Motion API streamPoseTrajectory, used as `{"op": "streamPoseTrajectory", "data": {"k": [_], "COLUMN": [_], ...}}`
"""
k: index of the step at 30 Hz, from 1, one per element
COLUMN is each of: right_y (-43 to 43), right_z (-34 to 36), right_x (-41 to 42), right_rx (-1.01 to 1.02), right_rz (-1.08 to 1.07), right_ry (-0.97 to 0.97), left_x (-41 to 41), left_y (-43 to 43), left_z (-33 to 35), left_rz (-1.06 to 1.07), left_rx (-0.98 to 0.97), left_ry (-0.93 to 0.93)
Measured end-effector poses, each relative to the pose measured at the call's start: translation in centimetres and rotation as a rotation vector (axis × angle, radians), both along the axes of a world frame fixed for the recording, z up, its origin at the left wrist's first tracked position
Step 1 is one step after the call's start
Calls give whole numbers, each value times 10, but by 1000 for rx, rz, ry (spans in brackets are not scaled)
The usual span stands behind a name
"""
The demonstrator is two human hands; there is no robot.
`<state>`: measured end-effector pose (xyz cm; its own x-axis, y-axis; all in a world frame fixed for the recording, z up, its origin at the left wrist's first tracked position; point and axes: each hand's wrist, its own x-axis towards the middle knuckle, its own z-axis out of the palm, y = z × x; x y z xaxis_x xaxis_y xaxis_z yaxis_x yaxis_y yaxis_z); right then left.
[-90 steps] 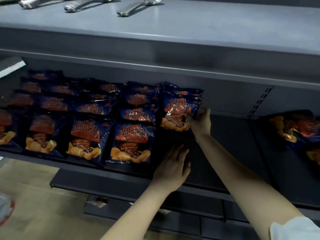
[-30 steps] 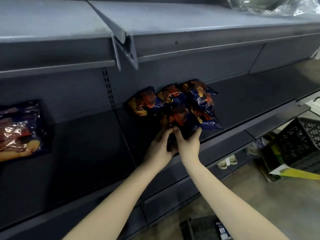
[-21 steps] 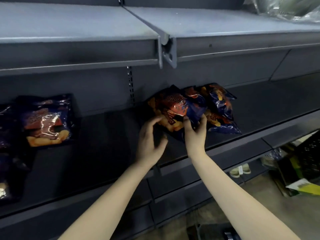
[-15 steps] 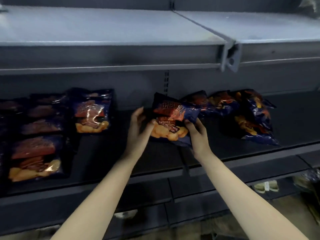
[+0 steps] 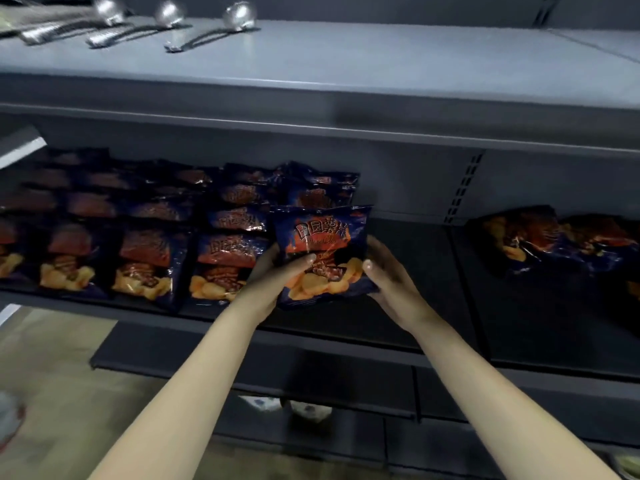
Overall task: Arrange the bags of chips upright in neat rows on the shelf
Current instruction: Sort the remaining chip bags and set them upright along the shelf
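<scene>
- We hold one bag (image 5: 323,251) between both hands: the left hand (image 5: 273,282) grips its left edge with the thumb across the front, and the right hand (image 5: 388,278) cups its right lower corner.
- The bag stands upright, facing us, at the right end of the rows (image 5: 156,233) on the shelf (image 5: 408,271). Whether its bottom touches the shelf we cannot tell.
- It sits just right of the near front bag (image 5: 225,268) and in front of more bags behind.
- To the right the shelf is bare, then a loose pile (image 5: 554,240) lies well apart near the far right.
- Ladles (image 5: 207,29) rest on the shelf above, out of our way.
- Risk: the bag is soft and puffed, so it may tip forward or slump once we let go with nothing to its right to brace it.
- Risk: our left hand is touching or nearly touching the neighbouring bag, and pulling it out carelessly could knock that column askew.
- Risk: setting the bag too near the front lip could let it slide off.
- Risk: squeezing hard could crush the chips.
</scene>
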<state>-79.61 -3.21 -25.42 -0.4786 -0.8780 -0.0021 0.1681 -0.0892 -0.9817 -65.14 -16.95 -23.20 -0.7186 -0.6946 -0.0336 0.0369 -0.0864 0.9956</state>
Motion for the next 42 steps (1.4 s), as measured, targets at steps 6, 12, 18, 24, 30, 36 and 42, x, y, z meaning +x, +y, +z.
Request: {"op": "streamPoseTrajectory", "data": {"k": [6,12,18,24,30,36,42], "right_y": [-24,-27,-22,-33,-54,-84,-96], "right_z": [7,10,-2,-1,2,-16,-28], "right_x": [34,27,23,-4,-12,0,6], "right_rx": [50,71,157,231,272,355,452], "right_rz": [30,-41,-143,-408,-428,-382,-378], "right_ry": [280,303,274,248,260,389,445], "left_x": [23,24,11,2,5,5,7], "left_y": [-10,-18,-16,-3,0,-3,-3], "left_z": [2,1,-13,-46,-67,-88,-99], "left_rz": [43,-62,-108,14,82,-130,-69], "left_rx": [-53,-80,-250,-249,-678,-1253,-1288], "left_ry": [-43,11,-54,-180,-380,-427,-321]}}
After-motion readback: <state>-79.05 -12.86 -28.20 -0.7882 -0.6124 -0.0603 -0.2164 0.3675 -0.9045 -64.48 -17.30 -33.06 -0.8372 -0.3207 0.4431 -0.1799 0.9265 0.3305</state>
